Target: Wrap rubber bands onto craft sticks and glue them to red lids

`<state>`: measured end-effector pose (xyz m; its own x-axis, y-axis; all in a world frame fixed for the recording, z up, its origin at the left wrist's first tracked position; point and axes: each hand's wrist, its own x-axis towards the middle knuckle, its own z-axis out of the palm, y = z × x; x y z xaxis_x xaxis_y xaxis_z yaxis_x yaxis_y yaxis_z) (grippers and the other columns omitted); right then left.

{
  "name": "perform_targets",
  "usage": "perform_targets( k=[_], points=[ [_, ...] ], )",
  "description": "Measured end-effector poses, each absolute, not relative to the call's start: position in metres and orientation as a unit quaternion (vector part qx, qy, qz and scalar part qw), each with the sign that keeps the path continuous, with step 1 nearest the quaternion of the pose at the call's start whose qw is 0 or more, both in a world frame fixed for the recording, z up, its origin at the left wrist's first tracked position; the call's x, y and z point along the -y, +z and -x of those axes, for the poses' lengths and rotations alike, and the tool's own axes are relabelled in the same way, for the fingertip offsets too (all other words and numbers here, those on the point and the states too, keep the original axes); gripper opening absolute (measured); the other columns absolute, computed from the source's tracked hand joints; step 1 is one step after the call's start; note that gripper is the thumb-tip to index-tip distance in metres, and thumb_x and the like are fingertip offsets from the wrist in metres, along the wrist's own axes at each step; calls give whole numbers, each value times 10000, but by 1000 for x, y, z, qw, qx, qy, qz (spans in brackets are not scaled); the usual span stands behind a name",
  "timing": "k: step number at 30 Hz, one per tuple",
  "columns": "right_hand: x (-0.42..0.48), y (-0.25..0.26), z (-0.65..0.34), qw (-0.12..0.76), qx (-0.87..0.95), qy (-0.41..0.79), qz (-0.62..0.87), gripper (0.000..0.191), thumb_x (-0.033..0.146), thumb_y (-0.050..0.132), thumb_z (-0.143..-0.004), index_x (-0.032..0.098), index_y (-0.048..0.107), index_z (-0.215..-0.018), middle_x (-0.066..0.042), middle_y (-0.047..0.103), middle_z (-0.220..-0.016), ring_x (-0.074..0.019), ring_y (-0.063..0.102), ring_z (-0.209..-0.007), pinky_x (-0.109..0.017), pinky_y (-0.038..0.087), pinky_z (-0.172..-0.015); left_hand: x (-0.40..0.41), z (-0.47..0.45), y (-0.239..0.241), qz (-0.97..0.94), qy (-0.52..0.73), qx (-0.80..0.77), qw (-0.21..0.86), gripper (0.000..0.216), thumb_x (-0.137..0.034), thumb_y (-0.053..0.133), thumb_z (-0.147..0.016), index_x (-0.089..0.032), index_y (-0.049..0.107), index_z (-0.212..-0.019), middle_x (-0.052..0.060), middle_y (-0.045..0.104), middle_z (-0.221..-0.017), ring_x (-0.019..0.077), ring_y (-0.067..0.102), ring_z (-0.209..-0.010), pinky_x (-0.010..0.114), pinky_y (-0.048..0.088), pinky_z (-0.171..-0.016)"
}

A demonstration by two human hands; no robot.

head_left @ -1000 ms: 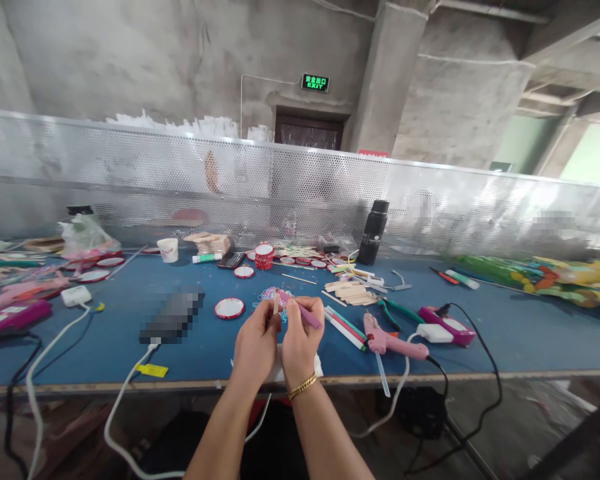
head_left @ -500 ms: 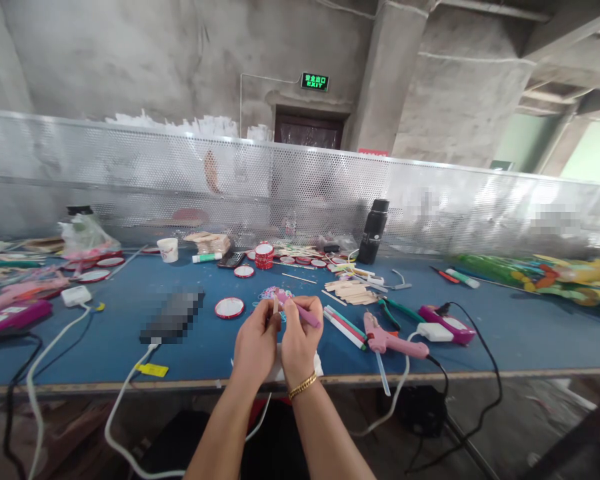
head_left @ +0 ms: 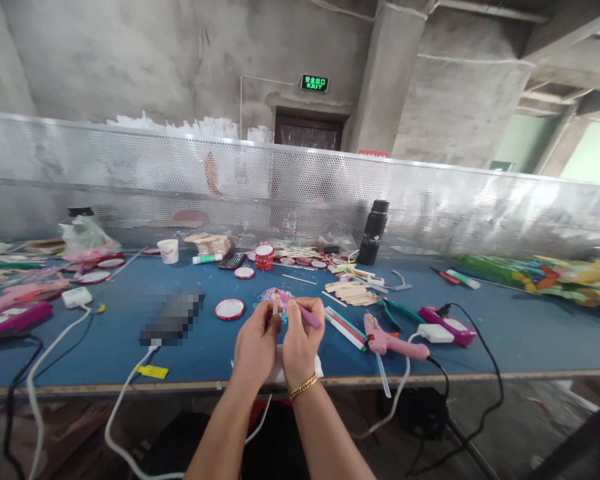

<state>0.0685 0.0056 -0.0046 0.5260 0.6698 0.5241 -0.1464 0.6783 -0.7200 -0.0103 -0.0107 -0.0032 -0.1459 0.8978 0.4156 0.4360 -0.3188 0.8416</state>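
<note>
My right hand (head_left: 303,340) is closed on a purple marker (head_left: 311,319), its back end pointing right and its tip directed at the left hand. Between the fingers of my left hand (head_left: 255,347) stands a pale, flat wooden craft stick (head_left: 275,305). The hands meet over the table's front edge, and the fingers hide where marker and stick come together. Just behind them lies a small heap of pink, blue and white loops (head_left: 269,294). Something white, perhaps paper (head_left: 279,370), shows below the hands.
Several capped markers (head_left: 347,330), a pink glue gun (head_left: 393,342), green-handled pliers (head_left: 397,313) and wooden sticks (head_left: 351,292) lie to the right. A red-rimmed disc (head_left: 229,309) and a blurred dark device (head_left: 173,319) with a cable are left. A black bottle (head_left: 373,232) stands behind.
Almost nothing differs. Both hands keep their place and hold, with only a slight shift of the right hand and the marker.
</note>
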Motion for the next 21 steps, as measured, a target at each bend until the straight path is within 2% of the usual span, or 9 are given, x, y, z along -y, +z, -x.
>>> perform_targets(
  k=[21],
  points=[
    [-6, -5, -69, 811, 422, 250, 318, 200, 356, 643, -884, 209, 559, -777, 17, 581, -787, -153, 565, -746, -302, 484, -723, 11, 10, -2, -617, 530, -540, 218, 138, -342, 523, -957, -253, 627, -942, 11, 721, -894, 212, 660, -851, 294, 475, -784]
  ],
)
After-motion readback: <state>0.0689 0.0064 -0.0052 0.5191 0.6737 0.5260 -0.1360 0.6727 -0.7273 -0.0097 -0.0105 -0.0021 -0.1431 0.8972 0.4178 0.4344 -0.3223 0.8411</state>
